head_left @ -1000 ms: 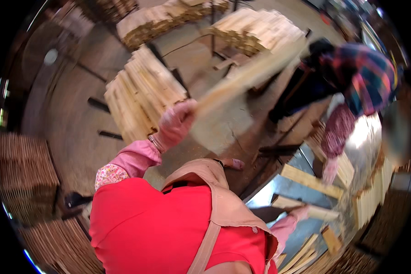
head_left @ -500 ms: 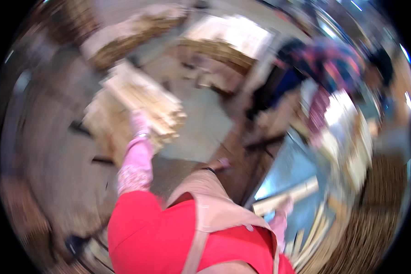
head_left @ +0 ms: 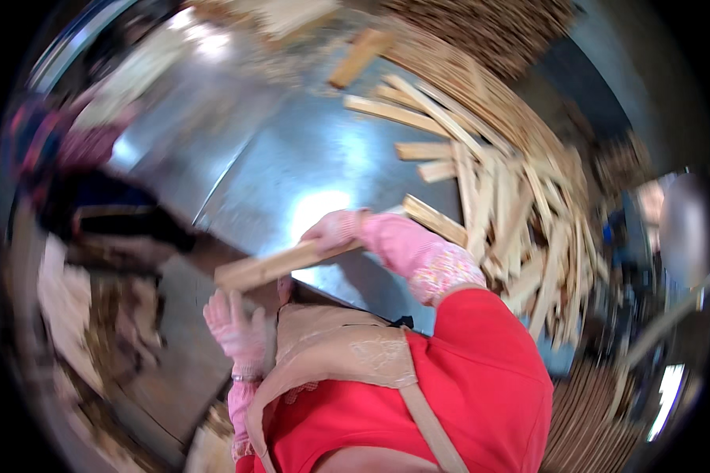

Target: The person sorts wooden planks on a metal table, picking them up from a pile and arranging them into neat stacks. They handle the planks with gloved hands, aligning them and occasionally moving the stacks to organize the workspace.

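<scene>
Across the front of my body, over the edge of the metal table (head_left: 272,150), lies a pale wooden strip (head_left: 268,266). My right hand (head_left: 335,230), in a pink glove, is closed around it toward its right part. Just below the strip's left end is my left hand (head_left: 235,325), also gloved in pink. Its fingers are spread and hold nothing; whether a fingertip touches the wood I cannot tell. A short wooden strip (head_left: 434,220) rests beyond my right forearm, beside a loose heap of wooden strips (head_left: 521,229).
Another wooden piece (head_left: 360,57) lies toward the table's far side. At the left, a person in a plaid top (head_left: 31,154) stands by the table. Stacked wood (head_left: 75,307) sits on the floor at lower left, and a large brown stack (head_left: 489,27) rises at the back.
The view has swung right toward the table. My left hand has left a stack of wooden pieces and come near the strip. The strip in my right hand is now in front of my body.
</scene>
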### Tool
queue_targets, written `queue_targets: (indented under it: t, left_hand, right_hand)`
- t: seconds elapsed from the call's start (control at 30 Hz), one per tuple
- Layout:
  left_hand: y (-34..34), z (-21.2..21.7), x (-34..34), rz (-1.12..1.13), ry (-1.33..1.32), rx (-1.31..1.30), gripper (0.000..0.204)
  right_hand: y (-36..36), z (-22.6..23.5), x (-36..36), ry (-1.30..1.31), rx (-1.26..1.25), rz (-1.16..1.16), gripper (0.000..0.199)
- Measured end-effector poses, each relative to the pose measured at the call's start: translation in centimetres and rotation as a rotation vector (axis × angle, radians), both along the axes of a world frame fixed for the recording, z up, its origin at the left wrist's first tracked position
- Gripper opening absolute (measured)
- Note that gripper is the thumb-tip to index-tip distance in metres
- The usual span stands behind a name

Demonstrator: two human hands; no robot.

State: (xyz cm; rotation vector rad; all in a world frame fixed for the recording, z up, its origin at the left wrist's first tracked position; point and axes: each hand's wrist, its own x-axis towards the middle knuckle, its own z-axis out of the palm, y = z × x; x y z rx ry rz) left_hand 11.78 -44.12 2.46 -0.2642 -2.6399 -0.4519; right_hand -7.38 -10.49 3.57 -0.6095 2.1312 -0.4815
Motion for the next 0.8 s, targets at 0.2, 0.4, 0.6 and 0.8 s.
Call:
queue_targets:
  t: [0.2,0.4,0.6,0.8]
  left_hand:
    - [-1.5,-8.6,-16.4,-0.422,-0.502,-0.211,0.05]
    - [0.8,-6.4,-18.2,-0.598,-0.524,-0.112,0.075]
    - [1.9,-10.4,-17.7,-0.767,-0.601,-0.285,0.086]
    - [1.9,-8.6,-22.0,-0.421,-0.4,-0.37,0.068]
  right_hand:
    - [-6.5,2.0,0.0,0.383,-0.084,-0.11,0.04]
    - [14.4,-2.8,10.3,0.792,0.478,-1.284,0.029]
    - [26.5,-3.8,21.9,0.424,0.917,-1.584,0.088]
    - [28.4,-2.1,23.3,0.284,0.461,-1.814,0.088]
